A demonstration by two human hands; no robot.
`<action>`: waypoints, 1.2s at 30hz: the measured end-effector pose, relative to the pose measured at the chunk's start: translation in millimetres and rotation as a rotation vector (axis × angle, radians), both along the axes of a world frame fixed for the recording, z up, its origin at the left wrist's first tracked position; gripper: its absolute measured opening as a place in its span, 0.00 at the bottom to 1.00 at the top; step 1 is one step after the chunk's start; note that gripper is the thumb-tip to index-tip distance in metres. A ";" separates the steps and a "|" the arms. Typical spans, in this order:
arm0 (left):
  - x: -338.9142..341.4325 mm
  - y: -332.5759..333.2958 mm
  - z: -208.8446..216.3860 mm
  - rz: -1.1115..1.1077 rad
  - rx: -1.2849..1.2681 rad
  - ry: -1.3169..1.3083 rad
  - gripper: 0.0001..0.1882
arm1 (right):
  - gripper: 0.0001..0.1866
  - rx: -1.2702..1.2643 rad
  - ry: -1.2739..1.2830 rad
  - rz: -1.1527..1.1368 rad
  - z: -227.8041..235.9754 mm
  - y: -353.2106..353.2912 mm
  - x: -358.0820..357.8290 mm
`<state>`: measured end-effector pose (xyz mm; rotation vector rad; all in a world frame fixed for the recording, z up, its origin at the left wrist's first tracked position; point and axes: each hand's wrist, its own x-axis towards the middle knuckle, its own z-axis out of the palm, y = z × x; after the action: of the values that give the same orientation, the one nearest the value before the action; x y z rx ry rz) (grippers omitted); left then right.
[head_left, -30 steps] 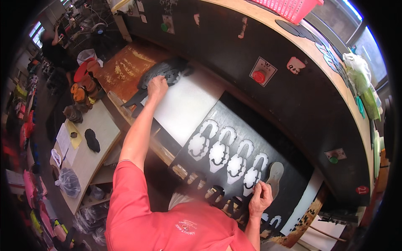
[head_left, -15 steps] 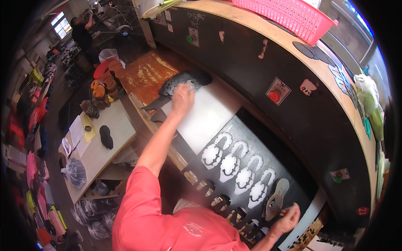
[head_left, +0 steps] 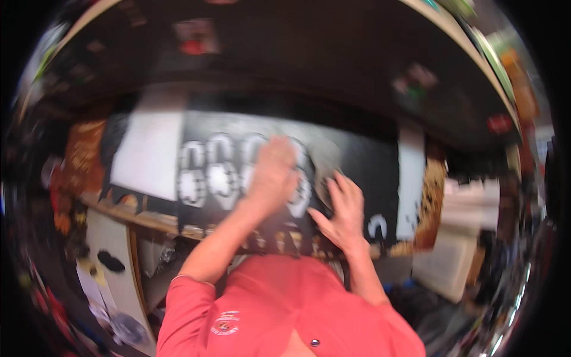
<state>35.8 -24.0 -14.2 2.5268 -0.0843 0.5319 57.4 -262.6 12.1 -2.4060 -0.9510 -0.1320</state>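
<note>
In a row on the dark sheet [head_left: 380, 172] lie several white shoe-upper-shaped pieces [head_left: 222, 178] with dark outlines. My left hand [head_left: 275, 172] is over the right-hand ones and covers part of them. Motion smears its fingers, so whether it holds anything is unclear. Just right of the row lies a grey sole-shaped plate [head_left: 325, 157], partly hidden. At its lower right edge is my right hand [head_left: 344, 209], fingers and thumb spread apart; I cannot tell whether it touches the plate.
A white panel [head_left: 148, 149] lies left of the pieces, with a brown worn board [head_left: 86, 152] beyond it. Another pale strip [head_left: 410, 178] is at the right. A dark machine front [head_left: 285, 53] rises behind. Below left stands a side table [head_left: 113, 238] with a dark oval piece [head_left: 111, 260].
The view has swung right. My left hand has left the dark stack at the left and come over the white pieces. My right hand has moved in beside the sole-shaped plate, fingers spreading.
</note>
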 end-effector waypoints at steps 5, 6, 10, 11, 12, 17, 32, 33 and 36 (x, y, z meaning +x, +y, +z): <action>0.4 11.9 -9.8 0.009 0.160 0.029 0.35 | 0.40 0.231 0.006 -0.150 -8.6 9.3 7.0; -0.5 13.1 -9.1 0.003 0.165 0.050 0.34 | 0.40 0.236 0.014 -0.132 -9.4 10.6 9.1; 3.0 12.6 -3.2 -0.001 0.192 0.077 0.33 | 0.39 0.242 -0.007 -0.044 -14.5 15.6 21.0; 4.3 13.4 -2.1 -0.005 0.193 0.084 0.33 | 0.37 0.313 0.018 -0.040 -15.4 13.7 23.7; 5.8 14.3 -1.6 0.005 0.204 0.058 0.31 | 0.34 0.385 0.046 -0.027 -16.2 9.4 26.6; 10.0 23.9 -5.6 0.013 0.220 0.054 0.27 | 0.33 0.456 0.095 -0.171 -14.8 -46.5 34.7; 11.4 20.8 -7.4 0.037 0.211 0.021 0.25 | 0.29 0.315 -0.135 -0.213 -34.7 -29.0 40.7; 10.6 21.0 -7.5 0.037 0.201 0.019 0.25 | 0.29 0.308 -0.122 -0.223 -36.2 -27.3 41.0; 7.9 22.2 -9.0 0.041 0.199 0.024 0.25 | 0.29 0.309 -0.101 -0.244 -37.3 -25.7 39.7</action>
<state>43.7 -1.7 -23.2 2.7331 -0.0806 0.5320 97.1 -288.2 -25.2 -2.2320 -0.6227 -0.4600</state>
